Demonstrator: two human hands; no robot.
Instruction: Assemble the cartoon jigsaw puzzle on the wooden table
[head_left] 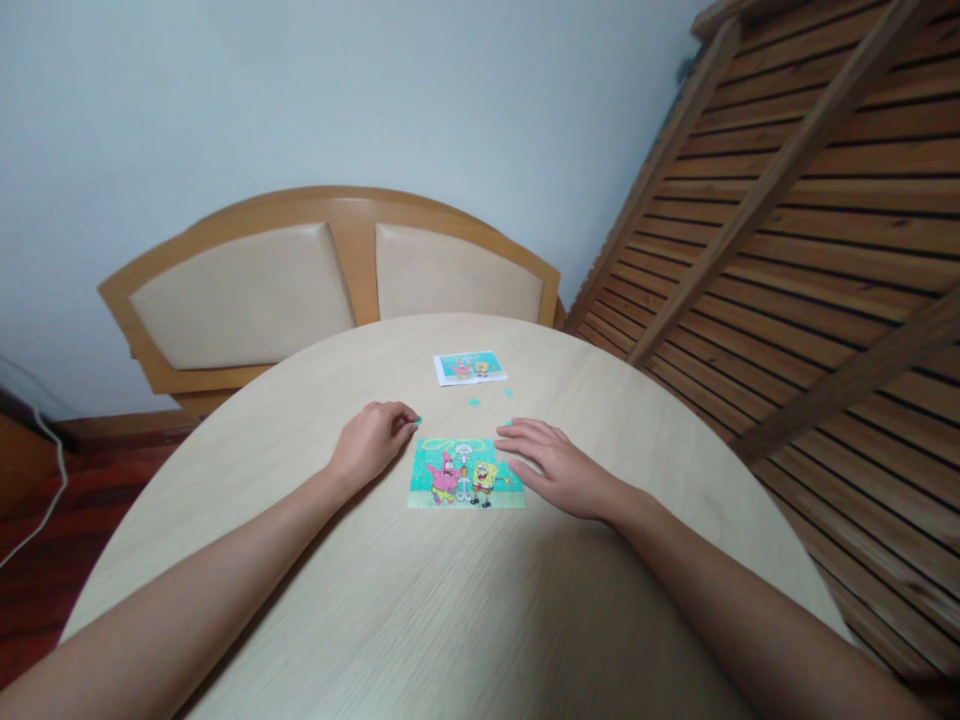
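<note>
A cartoon jigsaw puzzle (465, 475) in teal, pink and yellow lies flat on the table, its pieces largely joined. At its upper left corner, my left hand (373, 437) pinches a small teal puzzle piece (418, 420) between thumb and fingers. My right hand (551, 460) rests over the puzzle's right edge, fingers stretched out and apart, covering its upper right part. A bit of teal shows by those fingertips; what it belongs to is hard to make out. Beyond the puzzle lie two loose teal pieces (474, 402).
Behind the loose pieces sits a white-edged reference picture (470, 368) with the same cartoon. The round pale wooden table (360, 620) fills the foreground. A padded wooden headboard (345, 260) stands against the wall, and a slatted wooden frame (765, 240) leans at the right.
</note>
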